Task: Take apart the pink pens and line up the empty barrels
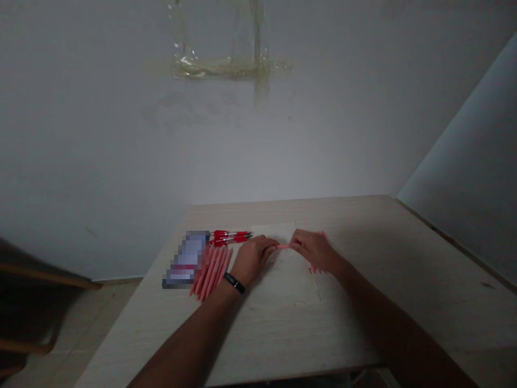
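Note:
A slim pink pen-like stick (pixel 284 246) spans the gap between my two hands, lying level just above a pale sheet (pixel 288 288). My left hand (pixel 253 257) pinches its left end. The fingers of my right hand (pixel 315 251) close on the other end, hiding it. Beside my left hand lies a bundle of similar pink sticks (pixel 212 274), side by side and slanted. Several red pens (pixel 230 236) with clear parts rest behind them. More pink pieces (pixel 317 270) show partly from under my right hand. Small reddish specks dot the sheet.
A phone-like device (pixel 186 258), blurred by pixels, lies at the left of the pale wooden table (pixel 283 345). The wall (pixel 323 134) stands right behind the table, with yellowed tape (pixel 220 70) on it. A dark chair-like object (pixel 32 307) is at lower left.

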A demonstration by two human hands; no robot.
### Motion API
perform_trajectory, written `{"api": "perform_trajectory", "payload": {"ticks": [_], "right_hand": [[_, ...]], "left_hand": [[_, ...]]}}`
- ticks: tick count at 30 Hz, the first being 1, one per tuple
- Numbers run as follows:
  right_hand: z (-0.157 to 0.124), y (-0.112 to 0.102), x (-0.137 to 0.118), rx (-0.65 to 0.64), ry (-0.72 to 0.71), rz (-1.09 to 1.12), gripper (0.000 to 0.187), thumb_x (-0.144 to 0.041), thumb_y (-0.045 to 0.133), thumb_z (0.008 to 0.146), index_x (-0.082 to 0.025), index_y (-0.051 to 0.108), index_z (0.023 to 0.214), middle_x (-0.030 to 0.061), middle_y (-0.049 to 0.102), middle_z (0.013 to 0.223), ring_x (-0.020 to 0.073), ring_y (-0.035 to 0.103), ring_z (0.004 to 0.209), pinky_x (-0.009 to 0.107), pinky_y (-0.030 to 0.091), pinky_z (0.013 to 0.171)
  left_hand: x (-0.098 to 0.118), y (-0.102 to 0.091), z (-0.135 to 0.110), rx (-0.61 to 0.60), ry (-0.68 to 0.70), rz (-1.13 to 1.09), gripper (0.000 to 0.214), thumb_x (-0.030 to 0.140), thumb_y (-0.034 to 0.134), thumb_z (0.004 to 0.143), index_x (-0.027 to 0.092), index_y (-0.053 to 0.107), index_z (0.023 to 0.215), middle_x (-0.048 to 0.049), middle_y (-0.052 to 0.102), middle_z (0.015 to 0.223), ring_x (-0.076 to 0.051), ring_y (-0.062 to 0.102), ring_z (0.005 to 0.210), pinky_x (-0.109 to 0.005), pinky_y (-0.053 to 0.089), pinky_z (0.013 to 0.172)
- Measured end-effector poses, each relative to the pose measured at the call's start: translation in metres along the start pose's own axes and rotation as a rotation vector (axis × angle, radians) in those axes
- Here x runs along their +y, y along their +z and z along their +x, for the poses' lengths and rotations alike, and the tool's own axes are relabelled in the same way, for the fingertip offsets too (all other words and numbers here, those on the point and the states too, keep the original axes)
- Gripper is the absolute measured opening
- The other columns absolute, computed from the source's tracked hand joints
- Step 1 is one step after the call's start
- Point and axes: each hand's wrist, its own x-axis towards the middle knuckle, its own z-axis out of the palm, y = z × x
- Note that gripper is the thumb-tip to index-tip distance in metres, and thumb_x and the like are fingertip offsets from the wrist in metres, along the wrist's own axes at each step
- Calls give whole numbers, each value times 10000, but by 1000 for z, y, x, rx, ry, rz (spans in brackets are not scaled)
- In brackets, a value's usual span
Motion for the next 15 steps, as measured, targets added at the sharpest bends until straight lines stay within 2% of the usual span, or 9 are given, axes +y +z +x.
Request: {"api": "perform_trajectory", "payload": {"ticks": [2, 4, 5, 8, 10, 12, 15], "right_hand": [[0, 1, 1, 56, -4, 8, 157, -336, 641, 869, -202, 584, 929, -13, 613, 783, 102, 545, 606, 212, 396, 581], [0, 1, -1, 90, -17, 26, 299, -317, 738, 782, -210, 585, 1015, 3, 628, 876, 117, 571, 683, 221, 420, 623], [0, 0, -2, 91, -15, 41, 325, -335, 738, 786, -212, 586, 1045, 9, 629, 903, 117, 575, 687, 223, 426, 626], [-2, -5, -7, 36, -18, 76, 223, -406, 541, 942, -198, 618, 955, 16, 624, 872, 95, 559, 614, 216, 410, 582], [-2, -7, -8, -2, -35, 76, 349, -397, 396, 1007, -183, 613, 837, 9, 606, 779, 86, 536, 560, 209, 382, 541], [-2, -7, -7, -18, -34, 67, 393, -393, 356, 1019, -180, 604, 801, -3, 585, 698, 82, 508, 510, 202, 349, 498], [-1, -4, -3, -23, 6, 47, 351, -412, 403, 1000, -186, 613, 832, -23, 564, 607, 78, 471, 439, 199, 316, 453]], "left_hand": [[0, 0, 0, 5, -7, 5, 309, 373, 475, 982, 209, 728, 1047, -75, 706, 932, -195, 630, 850, -290, 448, 758], [-1, 0, 0, 11, -12, 3, 305, 368, 478, 981, 206, 726, 1054, -77, 705, 928, -196, 627, 845, -291, 445, 752], [-1, 0, 0, 11, -11, 0, 301, 366, 480, 981, 207, 726, 1054, -77, 705, 929, -196, 626, 846, -292, 445, 752], [-1, 1, 0, 20, -10, 4, 292, 369, 487, 978, 215, 728, 1036, -70, 703, 922, -195, 625, 845, -289, 444, 747], [-1, 2, -1, 32, -11, 5, 289, 374, 492, 976, 220, 730, 1031, -67, 701, 912, -192, 626, 840, -285, 445, 743], [-2, 2, -1, 38, -7, 2, 286, 373, 493, 976, 222, 730, 1032, -65, 702, 911, -189, 626, 836, -282, 447, 743], [-2, 2, -1, 30, 5, -5, 287, 368, 487, 979, 224, 728, 1041, -68, 705, 932, -191, 627, 856, -287, 451, 766]]}}
